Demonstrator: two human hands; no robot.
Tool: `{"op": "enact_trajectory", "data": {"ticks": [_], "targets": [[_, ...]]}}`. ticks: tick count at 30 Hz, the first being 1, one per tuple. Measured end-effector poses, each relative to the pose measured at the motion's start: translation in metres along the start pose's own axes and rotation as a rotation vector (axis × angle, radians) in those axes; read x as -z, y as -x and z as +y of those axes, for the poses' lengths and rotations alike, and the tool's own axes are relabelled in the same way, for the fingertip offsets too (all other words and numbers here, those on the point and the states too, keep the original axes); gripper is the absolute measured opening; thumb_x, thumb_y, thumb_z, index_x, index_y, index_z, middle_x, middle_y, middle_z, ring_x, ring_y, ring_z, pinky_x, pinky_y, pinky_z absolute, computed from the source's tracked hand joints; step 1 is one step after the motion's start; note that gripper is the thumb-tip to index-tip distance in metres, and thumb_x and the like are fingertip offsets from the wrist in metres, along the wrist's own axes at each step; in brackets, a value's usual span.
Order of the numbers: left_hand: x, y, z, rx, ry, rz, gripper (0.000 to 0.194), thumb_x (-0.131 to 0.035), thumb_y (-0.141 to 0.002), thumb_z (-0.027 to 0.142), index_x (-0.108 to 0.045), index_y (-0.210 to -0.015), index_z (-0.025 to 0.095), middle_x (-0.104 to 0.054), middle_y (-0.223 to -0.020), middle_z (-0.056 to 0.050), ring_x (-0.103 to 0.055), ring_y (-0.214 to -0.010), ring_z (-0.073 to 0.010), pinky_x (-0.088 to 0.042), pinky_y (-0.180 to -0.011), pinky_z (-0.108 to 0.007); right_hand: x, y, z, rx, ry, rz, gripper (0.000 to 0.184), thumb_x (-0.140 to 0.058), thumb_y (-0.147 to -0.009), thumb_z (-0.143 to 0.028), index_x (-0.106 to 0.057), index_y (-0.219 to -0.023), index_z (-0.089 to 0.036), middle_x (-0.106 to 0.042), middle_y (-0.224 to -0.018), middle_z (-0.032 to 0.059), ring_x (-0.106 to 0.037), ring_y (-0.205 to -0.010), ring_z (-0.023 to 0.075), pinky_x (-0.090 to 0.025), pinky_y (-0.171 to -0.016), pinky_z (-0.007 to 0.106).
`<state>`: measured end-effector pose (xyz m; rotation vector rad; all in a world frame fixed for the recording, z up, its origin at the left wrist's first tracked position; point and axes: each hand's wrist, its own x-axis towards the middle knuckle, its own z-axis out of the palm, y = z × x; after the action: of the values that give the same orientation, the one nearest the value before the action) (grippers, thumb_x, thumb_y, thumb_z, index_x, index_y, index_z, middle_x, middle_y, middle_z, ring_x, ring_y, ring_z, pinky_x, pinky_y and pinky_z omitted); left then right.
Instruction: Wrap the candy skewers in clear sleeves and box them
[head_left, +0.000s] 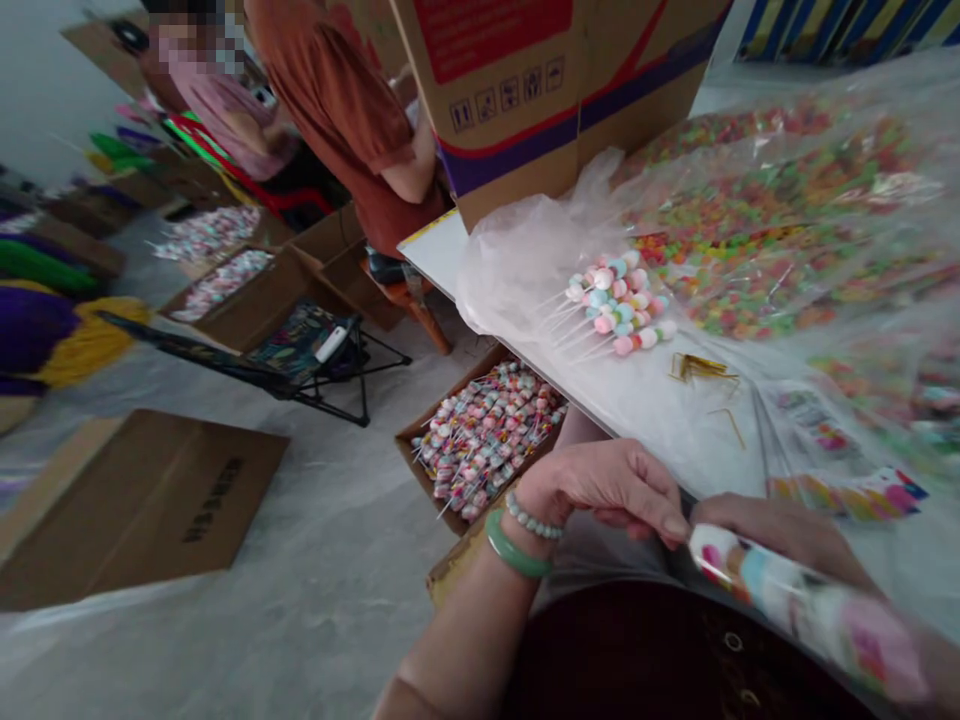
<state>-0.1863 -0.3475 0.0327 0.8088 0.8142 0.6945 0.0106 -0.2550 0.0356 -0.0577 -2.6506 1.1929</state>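
My left hand [611,485], with a green bangle and a bead bracelet on its wrist, pinches the near end of a clear wrapper that holds a skewer of pastel marshmallow sweets [795,600]. My right hand [780,535] is closed round the same wrapped skewer from behind; its fingers are partly hidden and blurred. Both hands are just above my lap, at the edge of the white table [645,400]. Further up the table lies a bunch of unwrapped marshmallow skewers [619,300] on plastic sheet.
Gold twist ties [701,368] and printed clear sleeves [847,490] lie on the table. Piles of coloured sweets under plastic [787,200] fill its right. A box of wrapped skewers [487,435] stands on the floor, a big carton [540,90] above. Two people sit at the far left among boxes.
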Motion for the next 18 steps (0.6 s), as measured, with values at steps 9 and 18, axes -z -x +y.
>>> {"op": "enact_trajectory", "data": {"ticks": [9,18], "targets": [[-0.024,0.002,0.024,-0.209,-0.012,0.396,0.026,-0.07,-0.07,0.038,-0.063,-0.063,0.013,-0.048,-0.048,0.004,-0.034,-0.042,-0.0046,-0.023,-0.041,-0.019,0.03,-0.033,-0.017,-0.203,-0.069,0.042,0.016,-0.049,-0.083,-0.022,-0.056,-0.069,-0.021,-0.053,-0.058,-0.0026,-0.044,-0.049,0.01,-0.033,-0.044,0.021],[-0.035,-0.021,0.019,-0.359,0.247,0.647,0.033,-0.069,-0.069,0.044,-0.056,-0.06,0.014,-0.044,-0.041,0.006,-0.028,-0.034,-0.0028,-0.015,-0.036,-0.018,0.02,-0.045,-0.011,-0.431,-0.434,0.366,0.021,-0.059,-0.083,-0.037,-0.063,-0.095,-0.021,-0.055,-0.059,-0.0035,-0.053,-0.055,0.0139,-0.047,-0.051,0.025]]}}
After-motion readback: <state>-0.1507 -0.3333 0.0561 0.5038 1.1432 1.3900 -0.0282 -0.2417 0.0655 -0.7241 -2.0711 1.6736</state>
